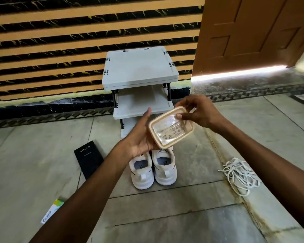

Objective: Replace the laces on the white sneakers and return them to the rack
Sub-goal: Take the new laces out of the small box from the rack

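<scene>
Head view | my left hand [140, 135] grips lidded plastic container [171, 127] from beneath, above white sneakers [153, 169] | my right hand [198, 111] pinches its far rim | loose laces [240, 174] on floor, right

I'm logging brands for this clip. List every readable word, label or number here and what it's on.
"vivo": black box lid; the smaller line beneath is too small.
Green-and-white carton: blue logo, too blurred to read.
White sneakers: tongue and insole labels too small to read.
Clear container: no text visible.
</scene>
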### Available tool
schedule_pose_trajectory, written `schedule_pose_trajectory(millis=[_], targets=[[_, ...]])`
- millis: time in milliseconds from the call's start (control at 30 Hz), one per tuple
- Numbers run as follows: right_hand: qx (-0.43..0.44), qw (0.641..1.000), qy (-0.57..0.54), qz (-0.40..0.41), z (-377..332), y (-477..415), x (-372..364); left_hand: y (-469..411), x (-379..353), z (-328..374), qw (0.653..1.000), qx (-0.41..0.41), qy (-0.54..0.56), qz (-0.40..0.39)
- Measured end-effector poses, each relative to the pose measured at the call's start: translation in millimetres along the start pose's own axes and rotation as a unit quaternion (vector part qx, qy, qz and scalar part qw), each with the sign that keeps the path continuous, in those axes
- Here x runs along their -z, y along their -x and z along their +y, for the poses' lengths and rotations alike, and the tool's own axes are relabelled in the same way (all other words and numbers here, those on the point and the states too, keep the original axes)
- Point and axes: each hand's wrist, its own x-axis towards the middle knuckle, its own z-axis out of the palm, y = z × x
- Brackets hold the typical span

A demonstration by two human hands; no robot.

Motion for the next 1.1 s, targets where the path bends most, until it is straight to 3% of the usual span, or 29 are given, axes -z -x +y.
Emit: schedule_pose_trajectory(millis=[67, 133, 300, 433, 667, 800, 967, 1100], targets=[[0.028, 0.998, -0.033, -0.054, -2.3, 2.9, 3.2, 3.5, 1.3, -2.8, 0.998, 0.053, 0.029, -0.028], [0.032, 0.997, -0.042, -0.058, 0.5, 6.2, -2.8, 4.8, -3.5, -8.5, 0.994, 0.078, 0.042, -0.056], [-0.159, 0.976, -0.145, 0.013, 15.4, 25.5, -29.5, -4.0, -3.2, -19.5, 0.997, 0.02, 0.079, -0.011], [-0.202, 0.951, -0.228, 0.058, 23.6, 42.7, -42.7, -9.1, -2.5, -32.0, 0.994, -0.002, 0.105, -0.004], [-0.199, 0.954, -0.126, 0.188, 28.6, 58.6, -52.1, -16.1, -2.3, -53.4, 0.984, -0.063, 0.163, 0.047], [-0.14, 0.957, -0.229, 0.11, 26.5, 67.9, -41.9, -13.4, 4.3, -59.6, 0.969, -0.068, 0.232, 0.055], [-0.019, 0.928, -0.371, 0.018, 27.4, 85.7, -16.4, -20.2, 3.9, -67.8, 0.957, -0.083, 0.269, 0.064], [-0.035, 0.934, -0.355, 0.03, 42.6, 106.1, -6.0, -23.9, 10.5, -68.4, 0.954, -0.106, 0.269, 0.084]])
